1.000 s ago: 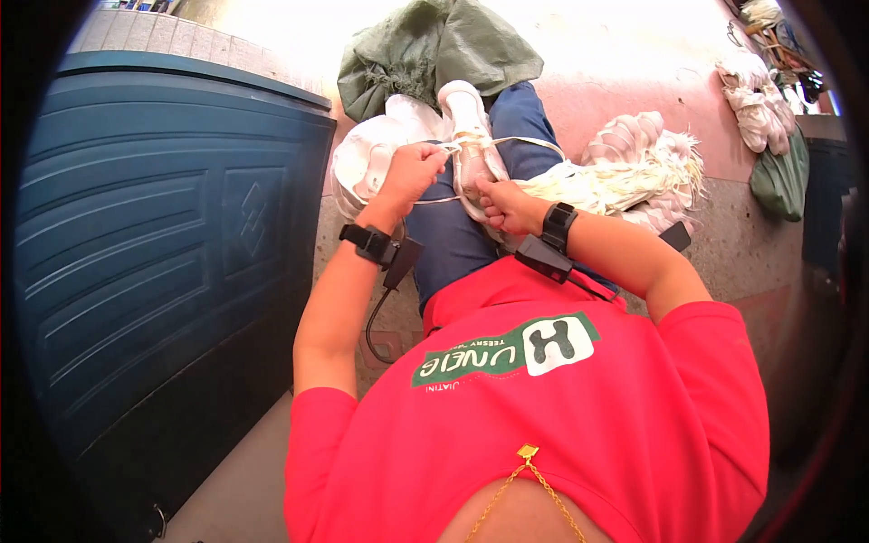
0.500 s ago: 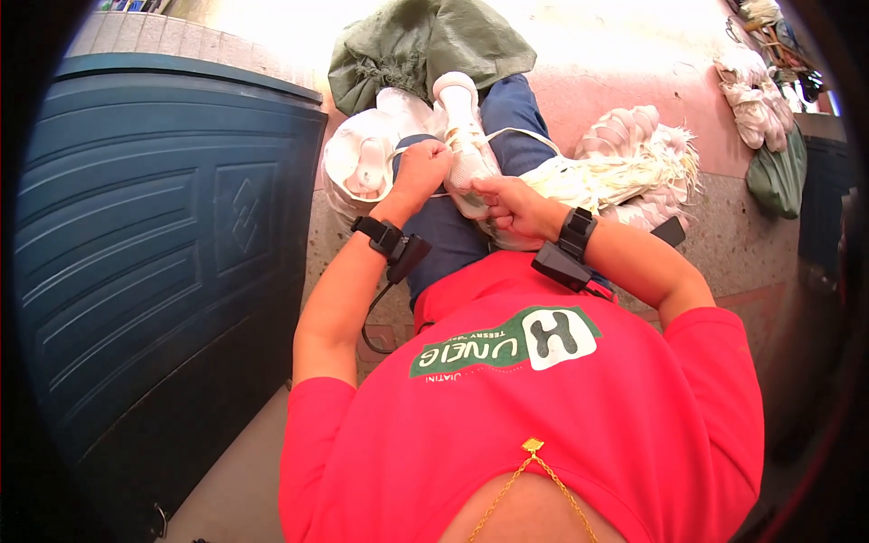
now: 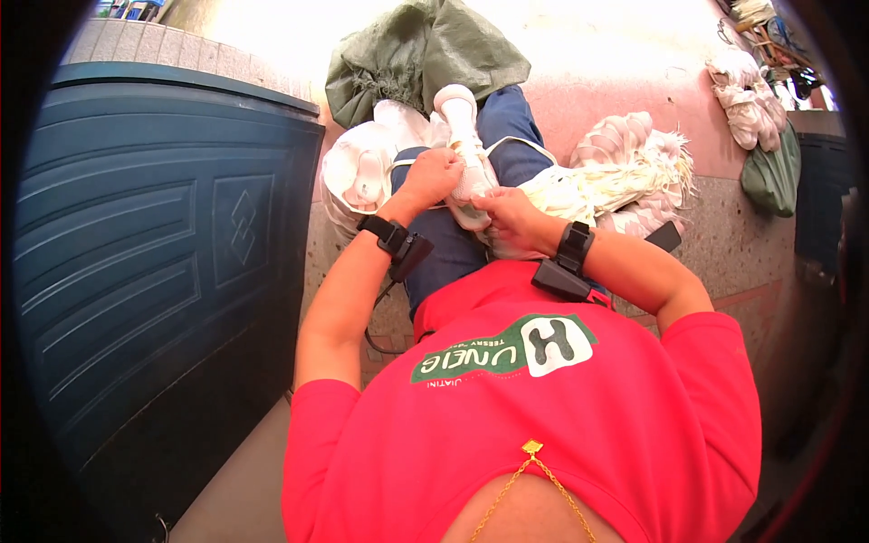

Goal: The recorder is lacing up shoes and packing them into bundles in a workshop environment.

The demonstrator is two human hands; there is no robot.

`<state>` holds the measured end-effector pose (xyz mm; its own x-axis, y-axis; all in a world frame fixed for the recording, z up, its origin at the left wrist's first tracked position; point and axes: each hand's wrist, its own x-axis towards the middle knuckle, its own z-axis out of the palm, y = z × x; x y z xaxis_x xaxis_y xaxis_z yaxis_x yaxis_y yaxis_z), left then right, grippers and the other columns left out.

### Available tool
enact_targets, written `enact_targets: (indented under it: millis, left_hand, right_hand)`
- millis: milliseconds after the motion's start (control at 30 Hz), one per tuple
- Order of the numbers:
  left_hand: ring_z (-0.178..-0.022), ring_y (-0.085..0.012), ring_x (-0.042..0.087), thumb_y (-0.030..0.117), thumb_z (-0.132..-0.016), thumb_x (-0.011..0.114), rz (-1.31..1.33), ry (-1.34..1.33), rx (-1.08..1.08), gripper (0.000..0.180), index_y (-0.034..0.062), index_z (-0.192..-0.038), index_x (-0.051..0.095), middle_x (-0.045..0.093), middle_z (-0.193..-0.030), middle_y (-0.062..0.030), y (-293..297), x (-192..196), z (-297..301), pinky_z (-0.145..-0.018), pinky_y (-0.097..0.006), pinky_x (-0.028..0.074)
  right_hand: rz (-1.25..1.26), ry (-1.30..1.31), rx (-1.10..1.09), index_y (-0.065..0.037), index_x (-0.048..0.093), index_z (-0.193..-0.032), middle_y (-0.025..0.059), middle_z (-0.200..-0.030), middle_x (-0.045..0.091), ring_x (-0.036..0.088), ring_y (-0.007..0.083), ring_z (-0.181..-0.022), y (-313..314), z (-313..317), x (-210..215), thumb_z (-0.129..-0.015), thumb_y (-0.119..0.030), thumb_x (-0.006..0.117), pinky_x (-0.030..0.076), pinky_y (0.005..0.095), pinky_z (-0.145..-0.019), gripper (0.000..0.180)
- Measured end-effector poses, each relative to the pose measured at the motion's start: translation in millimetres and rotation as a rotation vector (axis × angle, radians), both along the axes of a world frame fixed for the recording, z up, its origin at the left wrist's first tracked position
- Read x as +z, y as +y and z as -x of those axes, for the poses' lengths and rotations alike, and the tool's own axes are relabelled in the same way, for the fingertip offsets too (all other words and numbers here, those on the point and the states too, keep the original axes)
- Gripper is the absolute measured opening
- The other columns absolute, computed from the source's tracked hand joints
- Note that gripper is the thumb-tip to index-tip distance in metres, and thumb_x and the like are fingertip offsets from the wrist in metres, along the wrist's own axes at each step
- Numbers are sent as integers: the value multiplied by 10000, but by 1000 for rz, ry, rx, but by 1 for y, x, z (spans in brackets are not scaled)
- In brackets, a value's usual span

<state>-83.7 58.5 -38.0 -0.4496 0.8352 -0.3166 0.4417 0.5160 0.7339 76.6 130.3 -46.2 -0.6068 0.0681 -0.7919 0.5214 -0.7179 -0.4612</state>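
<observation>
- Hands: my left hand (image 3: pixel 434 174) and right hand (image 3: pixel 507 213) both grip the white shoe (image 3: pixel 463 145) on my lap.
- Shoe's position has hardly changed since earlier; left fingers now sit on its upper.

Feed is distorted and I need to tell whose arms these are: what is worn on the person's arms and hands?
Both hands are bare, no gloves. Left hand and right hand each carry a black wrist strap with a boxy black device; a thin dark cable hangs from the left one. Short red sleeves.

Green-white logo patch (image 3: pixel 502 351) on red shirt
</observation>
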Motion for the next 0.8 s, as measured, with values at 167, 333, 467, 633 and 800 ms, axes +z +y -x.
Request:
enact_targets:
  millis: [167, 333, 467, 633, 800]
  left_hand:
    - [-623, -213, 581, 149, -749, 549, -49, -84, -55, 179, -17, -789, 600, 611, -697, -126, 7, 4, 2, -602, -307, 450]
    - [-628, -180, 586, 131, -698, 613, -57, 198, 79, 193, -27, -808, 602, 618, -704, -95, 6, 9, -9, -621, -288, 466]
    - [-640, -164, 587, 116, -680, 629, -78, 3, 175, 214, -23, -839, 596, 616, -704, -96, 7, 8, -16, -622, -277, 467]
    - [-645, -122, 559, 72, -688, 625, -87, -20, 237, 265, -37, -917, 547, 594, -705, -64, 9, 7, -23, -605, -252, 460]
    - [-633, -87, 527, 31, -713, 616, -153, -642, 427, 326, -39, -998, 474, 561, -723, -13, 5, 12, -12, -581, -207, 442]
  right_hand:
    - [-58, 17, 48, -98, 545, -758, -2, -563, 461, 342, 85, -398, 1, 0, -3, -764, -283, 607, 269, 222, -347, 196]
    - [-175, 10, 122, -75, 551, -757, 20, -564, 506, 383, 96, -381, 4, 1, -1, -759, -281, 607, 287, 232, -330, 214]
    - [-275, 23, 113, -78, 545, -641, -4, -505, 474, 377, 57, -374, 1, 4, -1, -782, -239, 599, 256, 214, -323, 221]
    - [-555, 123, 216, -7, 598, -639, 38, -531, 529, 487, 97, -490, 1, 6, 0, -767, -288, 594, 371, 277, -428, 309]
    - [-735, 274, 298, 27, 564, -607, 11, -501, 471, 414, 76, -504, 36, 5, -16, -783, -297, 583, 355, 290, -452, 369]
